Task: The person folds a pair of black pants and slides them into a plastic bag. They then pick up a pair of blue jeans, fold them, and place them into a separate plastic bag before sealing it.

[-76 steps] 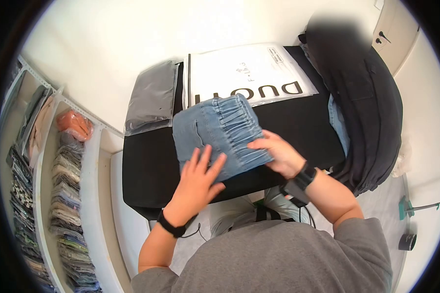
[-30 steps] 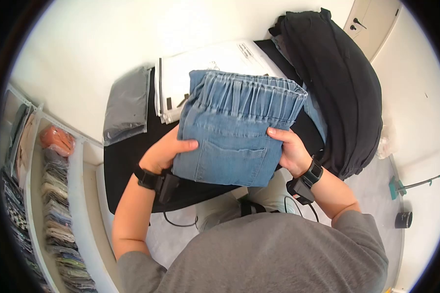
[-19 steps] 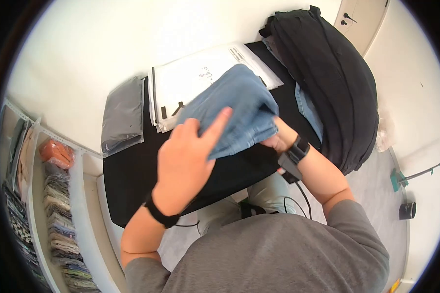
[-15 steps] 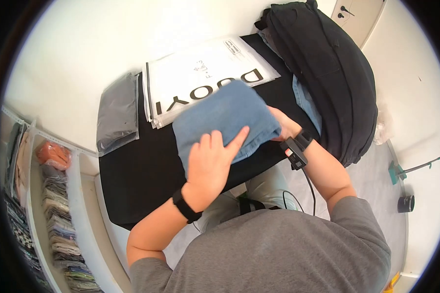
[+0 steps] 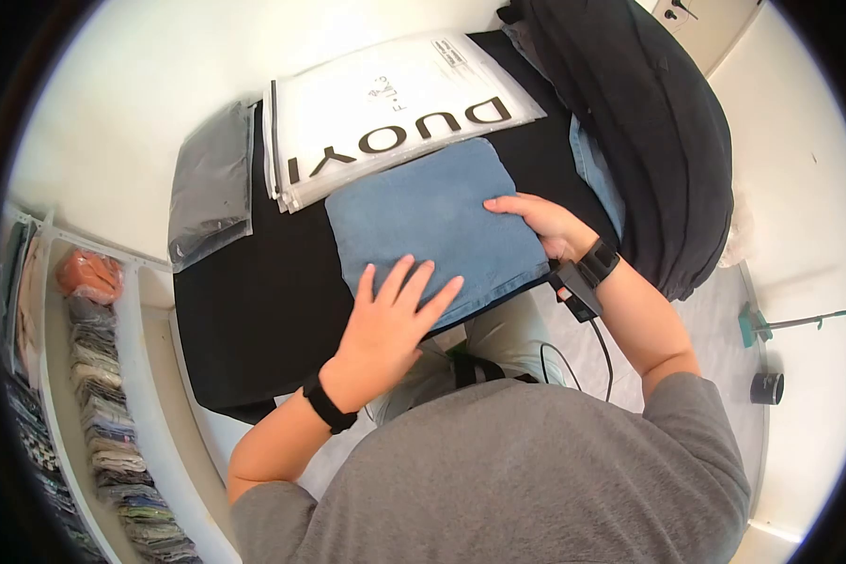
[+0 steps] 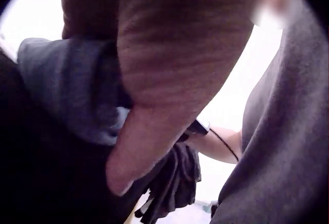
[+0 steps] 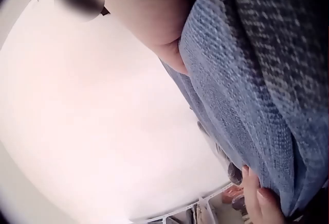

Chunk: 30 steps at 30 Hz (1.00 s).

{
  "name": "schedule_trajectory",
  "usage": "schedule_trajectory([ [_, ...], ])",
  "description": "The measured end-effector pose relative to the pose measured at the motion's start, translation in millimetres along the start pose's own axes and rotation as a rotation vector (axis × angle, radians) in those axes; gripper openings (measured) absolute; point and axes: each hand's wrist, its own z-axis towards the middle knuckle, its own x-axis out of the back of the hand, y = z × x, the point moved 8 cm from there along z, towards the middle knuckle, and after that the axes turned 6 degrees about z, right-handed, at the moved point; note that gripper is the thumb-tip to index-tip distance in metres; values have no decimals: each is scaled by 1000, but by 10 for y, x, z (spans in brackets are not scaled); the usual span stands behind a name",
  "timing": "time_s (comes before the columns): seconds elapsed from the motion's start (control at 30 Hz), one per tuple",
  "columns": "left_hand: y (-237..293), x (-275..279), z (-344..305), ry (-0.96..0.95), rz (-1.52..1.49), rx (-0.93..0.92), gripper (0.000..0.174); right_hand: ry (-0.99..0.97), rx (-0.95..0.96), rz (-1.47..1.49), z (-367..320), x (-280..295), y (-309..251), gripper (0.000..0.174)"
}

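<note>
A folded pair of blue jeans (image 5: 414, 207) lies at the front edge of the black-covered table, plain side up and waistband out of sight. My left hand (image 5: 383, 324) rests on its near left part with the fingers spread. With the thumb on top and the other fingers hidden beneath, my right hand (image 5: 547, 221) grips the right edge. In the right wrist view the layered folds of the jeans (image 7: 231, 80) show close up beside that hand. The left wrist view is dark, with the left thumb (image 6: 139, 152) in front of the denim.
White printed plastic bags (image 5: 348, 113) lie stacked behind the jeans. A grey garment in a clear bag (image 5: 211, 183) sits at the back left. Dark trousers (image 5: 649, 141) are heaped on the right, over some light denim. Shelves of bagged clothes (image 5: 103, 376) stand to the left.
The jeans were lifted with the gathered waistband showing, then turned over and lowered, so a plain face is up. My left hand let go of the side and now lies spread on top.
</note>
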Motion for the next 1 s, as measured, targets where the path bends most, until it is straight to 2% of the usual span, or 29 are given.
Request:
schedule_trajectory([
  [0.03, -22, -61, -74, 18, 82, 1, 91, 6, -8, 8, -11, 10, 24, 45],
  [0.1, -107, -192, -190, -5, 37, 6, 88, 22, 62, -9, -25, 12, -8, 45],
  [0.17, -200, -174, -263, 52, -93, 64, 86, 11, 25, 6, 8, 38, 44, 44],
  [0.23, -191, -199, -307, 100, -93, 50, 83, 110, 81, -1, -4, 91, -6, 42],
  [0.3, -187, -173, -318, 197, -31, 31, 74, 112, 102, 8, 5, 70, -72, 40],
  [0.4, -185, -61, -253, 290, -59, 83, 64, 66, 55, 79, 9, 134, -61, 48],
  [0.43, -166, -42, -226, 290, -60, 78, 64, -98, 71, 232, 19, 103, -51, 57],
  [0.47, -224, -2, -202, 329, -160, 156, 61, -263, 88, 380, -37, -42, -111, 66],
  [0.5, -292, 29, -186, 367, -260, 234, 58, -292, 206, 654, -196, -57, -13, 78],
  [0.57, -279, 67, -121, 407, -271, 226, 57, -562, 233, 642, -418, -245, 214, 78],
  [0.63, -220, 97, -87, 443, -287, 226, 56, -414, 318, 544, -417, -178, 560, 74],
  [0.67, -173, 93, -68, 419, -278, 234, 55, -407, 371, 516, -436, -240, 641, 71],
  [0.73, -94, 61, -49, 398, -267, 239, 53, -336, 453, 488, -469, -410, 676, 62],
  [0.77, -7, -6, -43, 344, -157, 191, 51, -268, 492, 489, -507, -505, 617, 56],
  [0.8, 68, -75, -44, 287, -44, 146, 50, -274, 492, 489, -508, -582, 556, 56],
  [0.87, 130, -103, -71, 283, -1, 114, 49, 7, 457, 544, -407, -476, 516, 46],
  [0.9, 165, -96, -77, 280, 38, 76, 47, -10, 453, 545, -367, -501, 501, 46],
  [0.93, 154, 57, -71, 254, -122, 87, 40, 11, 431, 566, -322, -476, 506, 43],
  [0.97, 53, 97, -99, 256, -103, 95, 40, 31, 410, 585, -272, -446, 507, 40],
  [1.0, -142, 186, -135, 324, -319, 101, 35, 14, 405, 631, -226, -408, 513, 42],
])
